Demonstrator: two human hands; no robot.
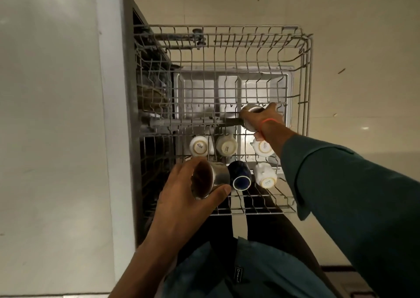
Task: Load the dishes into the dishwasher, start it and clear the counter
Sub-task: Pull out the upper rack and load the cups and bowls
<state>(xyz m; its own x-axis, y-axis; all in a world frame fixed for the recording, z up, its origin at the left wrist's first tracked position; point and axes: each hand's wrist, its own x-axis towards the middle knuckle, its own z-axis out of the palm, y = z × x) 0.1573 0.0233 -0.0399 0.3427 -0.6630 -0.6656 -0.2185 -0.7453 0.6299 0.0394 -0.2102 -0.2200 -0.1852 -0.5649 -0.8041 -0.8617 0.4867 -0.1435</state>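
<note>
Two steel cups are in the person's hands above the pulled-out upper rack [304, 75] of the dishwasher. The left hand [181, 197] holds one steel cup [213, 175] at the near left part of the rack, fingers and thumb wrapped round its rim, the cup tilted so that its dark open mouth faces the camera. Its grip is firmly closed round that cup. The right hand [267, 118], with a thin orange band at the wrist, reaches further into the rack and clasps a second steel cup [251, 115] from the side, near the middle right of the rack; this grip too is closed round its cup.

Five cups already sit upside down or on their sides in the near rows of the rack. Three white cups [226, 145] stand in a row, the rightmost partly hidden by the right forearm. In front of them lie a dark blue cup [241, 176] with a white rim, just beside the left hand's steel cup, and one more white cup [266, 176] to its right.

Below the rack shows the grey inner face of the open dishwasher door [197, 88]. A pale cupboard front [56, 115] fills the left side, and a tiled floor [363, 36] lies beyond the rack. Both arms wear teal sleeves [341, 184].
</note>
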